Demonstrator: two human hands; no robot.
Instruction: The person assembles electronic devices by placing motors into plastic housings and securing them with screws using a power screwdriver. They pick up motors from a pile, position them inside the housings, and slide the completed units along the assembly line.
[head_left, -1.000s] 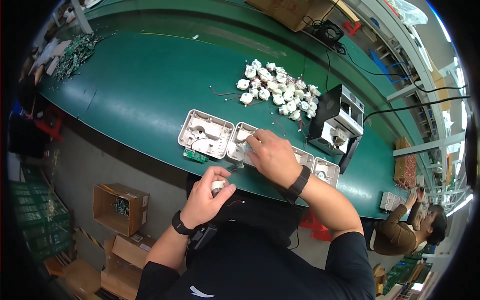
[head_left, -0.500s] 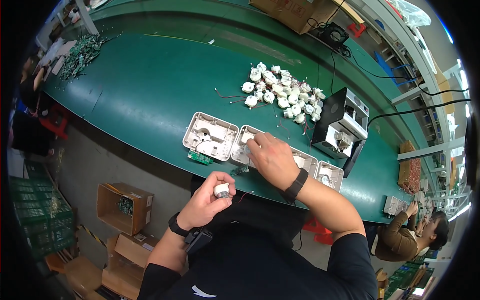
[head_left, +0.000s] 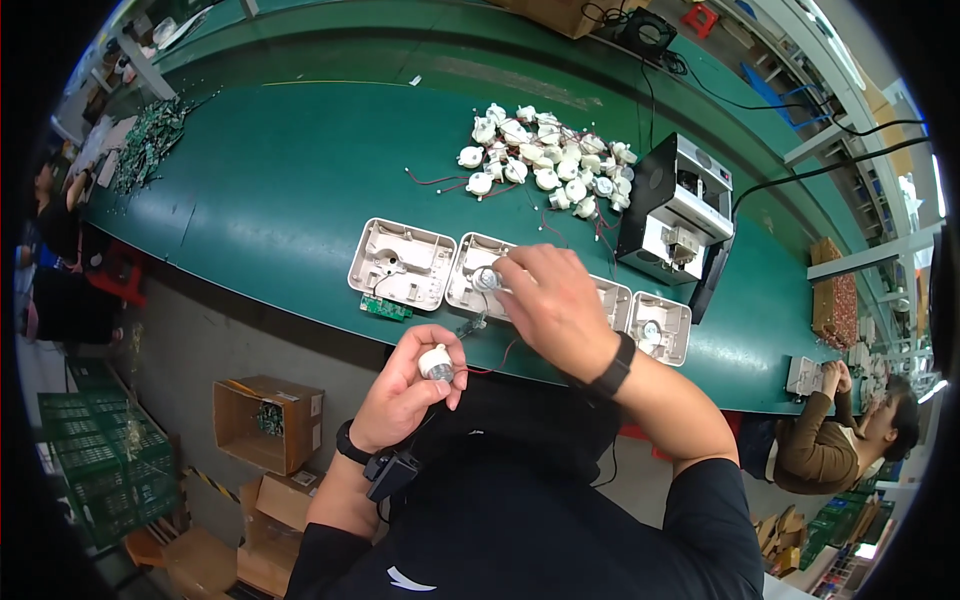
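My left hand [head_left: 402,392], in front of the table edge, is closed round a small white motor [head_left: 434,361] with a silvery end and a red wire. Over the second white plastic housing [head_left: 464,292], the fingers of my right hand [head_left: 562,312] pinch a round silvery-white part [head_left: 486,279]; whether it touches the housing I cannot tell. To the left lies another open housing [head_left: 420,285], with a green circuit board [head_left: 385,308] at its front edge. A small dark board [head_left: 470,326] lies just before the second housing. My right hand and forearm partly hide the housings behind.
A pile of white motors [head_left: 545,155] with thin wires lies farther back. Right of it stands a black and silver machine [head_left: 680,215]. The rightmost housing [head_left: 674,318] holds a round part. Cardboard boxes [head_left: 290,440] are on the floor at left. A co-worker [head_left: 825,445] sits at right.
My left hand has turned the motor slightly, its silvery end now facing more toward me. At the second housing, the round part between my right fingers now shows more clearly. The view has shifted.
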